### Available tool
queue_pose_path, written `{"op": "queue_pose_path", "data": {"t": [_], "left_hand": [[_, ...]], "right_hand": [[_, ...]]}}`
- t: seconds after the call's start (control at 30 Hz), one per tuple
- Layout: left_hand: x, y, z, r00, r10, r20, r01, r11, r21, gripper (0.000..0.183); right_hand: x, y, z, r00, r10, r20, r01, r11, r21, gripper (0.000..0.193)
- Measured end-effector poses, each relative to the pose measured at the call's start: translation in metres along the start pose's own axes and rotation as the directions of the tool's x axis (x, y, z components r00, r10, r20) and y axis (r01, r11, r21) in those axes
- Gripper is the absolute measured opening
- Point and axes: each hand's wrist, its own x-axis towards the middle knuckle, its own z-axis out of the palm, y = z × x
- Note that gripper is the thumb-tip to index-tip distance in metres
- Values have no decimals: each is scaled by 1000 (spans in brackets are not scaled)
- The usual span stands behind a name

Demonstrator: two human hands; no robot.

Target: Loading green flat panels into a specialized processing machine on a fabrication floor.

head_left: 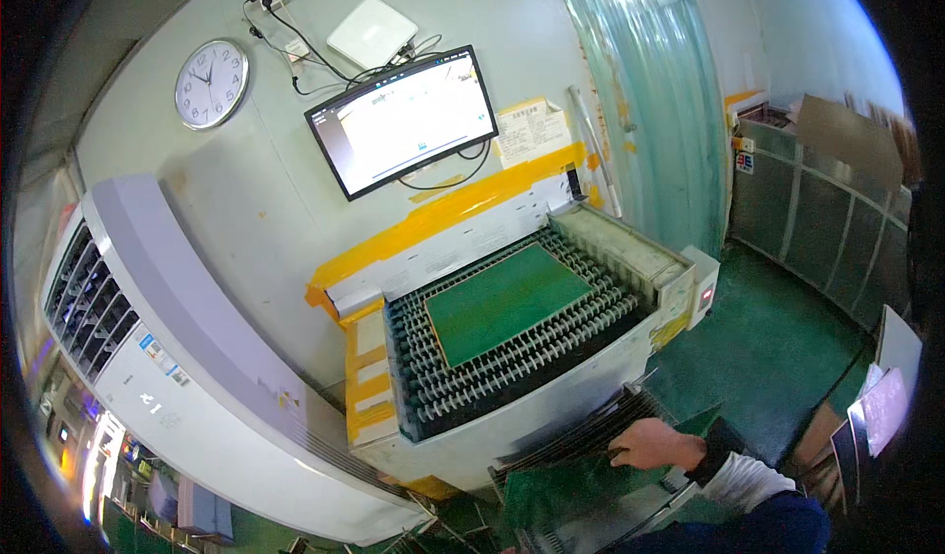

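My right hand [658,446] comes in from the lower right, with a dark cuff at the wrist and a white and blue sleeve behind it. Its fingers are closed on the upper edge of a dark green board [556,495], which is tilted in a slotted rack [581,428] just in front of me. The lower part of the board is dim. On the roller conveyor beyond lies a flat green panel [507,300], apart from my hand. My left hand does not show.
The conveyor's pale housing [512,397] stands between the rack and the wall. A tall white air conditioner [246,406] is on the left. A screen [404,121] and a round clock [212,84] hang above. Sheets [876,416] lean at right, near a strip curtain [655,111].
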Motion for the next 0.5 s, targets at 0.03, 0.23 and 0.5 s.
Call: {"op": "queue_pose_path", "data": {"t": [0.03,0.23,0.5], "left_hand": [[-3,-2,4,1000,-4,13,4,1000,6,38],[-13,-13,23,994,-58,93,55,998,37,38],[-16,-57,51,959,-232,164,218,971,100,39]], "right_hand": [[-3,9,-1,994,14,-110,2,990,141,35],[-6,42,5,893,420,-163,40,286,957,20],[28,74,51,898,434,72,219,-582,783,27]]}}
